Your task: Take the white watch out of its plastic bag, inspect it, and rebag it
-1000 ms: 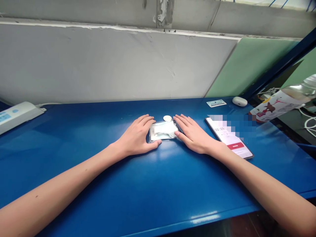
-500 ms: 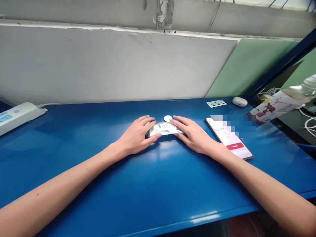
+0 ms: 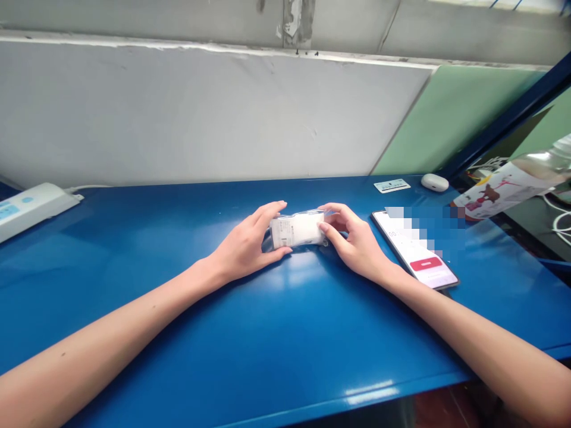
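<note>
Between my two hands, a small clear plastic packet (image 3: 297,230) is tilted up, its white face with fine print and what looks like a barcode towards me. My left hand (image 3: 243,241) is curved round the packet's left end, thumb along the lower edge and fingers behind the top. At the other end, my right hand (image 3: 352,238) pinches the packet's right edge between thumb and fingers. Both forearms reach in from the lower corners across the blue table (image 3: 250,345).
Right of my right hand lies a phone (image 3: 428,276) with its screen lit. Behind it are a printed card (image 3: 392,186) and a white earbud case (image 3: 434,182). A labelled bottle (image 3: 499,190) leans at the far right. A white power strip (image 3: 33,208) lies at the left.
The packet has turned over from lying low with a shiny printed face showing to its tilted white face. My right hand has closed on its right edge. A white disc behind it is now out of sight.
</note>
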Demonstrator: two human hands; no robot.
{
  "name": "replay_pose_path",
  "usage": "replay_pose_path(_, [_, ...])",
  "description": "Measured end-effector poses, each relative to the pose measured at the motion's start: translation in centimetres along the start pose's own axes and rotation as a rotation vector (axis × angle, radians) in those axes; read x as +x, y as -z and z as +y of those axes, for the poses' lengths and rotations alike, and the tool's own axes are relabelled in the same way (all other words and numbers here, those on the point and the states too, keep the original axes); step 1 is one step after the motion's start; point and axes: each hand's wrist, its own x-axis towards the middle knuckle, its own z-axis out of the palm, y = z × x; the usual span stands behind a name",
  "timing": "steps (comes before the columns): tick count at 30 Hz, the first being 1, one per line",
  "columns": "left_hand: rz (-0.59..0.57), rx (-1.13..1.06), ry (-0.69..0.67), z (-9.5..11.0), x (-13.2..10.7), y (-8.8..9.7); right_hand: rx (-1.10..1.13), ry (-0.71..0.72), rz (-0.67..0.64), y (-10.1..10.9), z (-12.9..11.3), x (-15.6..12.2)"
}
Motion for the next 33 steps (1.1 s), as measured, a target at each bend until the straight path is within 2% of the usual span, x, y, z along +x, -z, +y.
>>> replay_pose_path(4, [-0.028, 0.018, 0.016, 0.0, 0.0, 0.1, -0.066, 0.036, -0.002, -0.2, 0.2, -0.1])
replay_pose_path(9, [-0.074, 0.068, 0.053, 0.1, 0.2, 0.1, -0.347, 0.145, -0.108, -0.1, 0.7, -0.2])
replay_pose_path(15, [-0.196, 0.157, 0.107, 0.1, 0.3, 0.0, -0.631, 0.026, -0.263, 0.0, 1.2, -0.4])
replay_pose_path(21, [-0.176, 0.21, 0.082, -0.3, 0.1, -0.4, -0.662, 0.006, -0.279, 0.0, 1.1, -0.4])
replay_pose_path(33, [-0.157, 0.231, 0.05, -0.3, -0.1, -0.5, -0.709, 0.097, -0.262, -0.1, 1.2, -0.9])
